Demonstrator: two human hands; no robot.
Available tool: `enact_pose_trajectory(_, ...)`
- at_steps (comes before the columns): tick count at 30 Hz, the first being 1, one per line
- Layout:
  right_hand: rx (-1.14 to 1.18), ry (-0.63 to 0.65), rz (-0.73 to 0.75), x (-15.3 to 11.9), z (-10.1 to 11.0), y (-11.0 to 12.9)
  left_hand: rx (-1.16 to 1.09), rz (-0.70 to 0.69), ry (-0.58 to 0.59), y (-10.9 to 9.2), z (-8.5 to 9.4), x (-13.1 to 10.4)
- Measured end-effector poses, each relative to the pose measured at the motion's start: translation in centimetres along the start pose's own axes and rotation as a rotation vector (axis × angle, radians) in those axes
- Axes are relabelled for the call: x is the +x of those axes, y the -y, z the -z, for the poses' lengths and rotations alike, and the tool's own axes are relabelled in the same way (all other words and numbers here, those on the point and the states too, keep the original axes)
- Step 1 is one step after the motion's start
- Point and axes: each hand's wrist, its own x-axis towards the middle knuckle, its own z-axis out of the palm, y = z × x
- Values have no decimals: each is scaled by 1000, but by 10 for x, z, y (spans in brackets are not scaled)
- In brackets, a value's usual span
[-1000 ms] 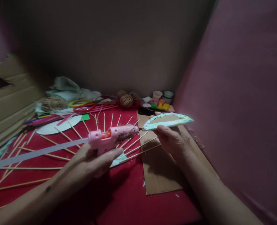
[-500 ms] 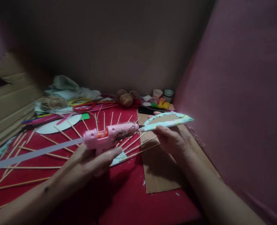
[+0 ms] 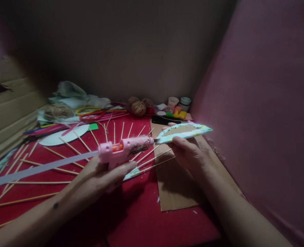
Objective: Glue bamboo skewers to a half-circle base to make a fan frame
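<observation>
My left hand point(image 3: 108, 175) is wrapped round a pink hot glue gun point(image 3: 128, 149), with a long glue stick point(image 3: 49, 168) trailing out of its back. The gun's nozzle is at the left corner of a half-round cardboard piece point(image 3: 185, 131) edged in pale blue-green; whether it touches cannot be made out. My right hand point(image 3: 186, 152) grips that piece from below, thumb on its near edge. Beneath the gun, thin wooden sticks point(image 3: 154, 158) fan out from a second blue-green edged piece point(image 3: 131, 175), which my left hand partly covers.
A cardboard sheet point(image 3: 177, 192) lies on the red table point(image 3: 139, 212) under my right hand. At the back are twine balls point(image 3: 138, 107), small cups point(image 3: 173, 102), red-handled scissors point(image 3: 91, 116) and a white oval point(image 3: 64, 136). A pink wall point(image 3: 267, 113) rises on the right.
The glue gun and my left hand have shifted slightly to the right and a little downward along the piece's left corner. My right hand and the piece stay nearly still.
</observation>
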Motion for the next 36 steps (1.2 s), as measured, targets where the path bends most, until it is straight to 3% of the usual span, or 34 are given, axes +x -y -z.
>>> enact_pose_trajectory(4, -9, -1, 3, -2, -2, 0, 78, 51, -20, 0, 4, -3)
enact_pose_trajectory(22, 93, 36, -37, -2, -2, 1, -12, 144, -45, -2, 0, -1)
enact_pose_trajectory(30, 85, 119, -84, -5, 0, 3, -138, 215, -33, 0, 3, -4)
enact_pose_trajectory(36, 123, 180, -65, -4, 3, 0, -153, 206, 45, 0, 5, -7)
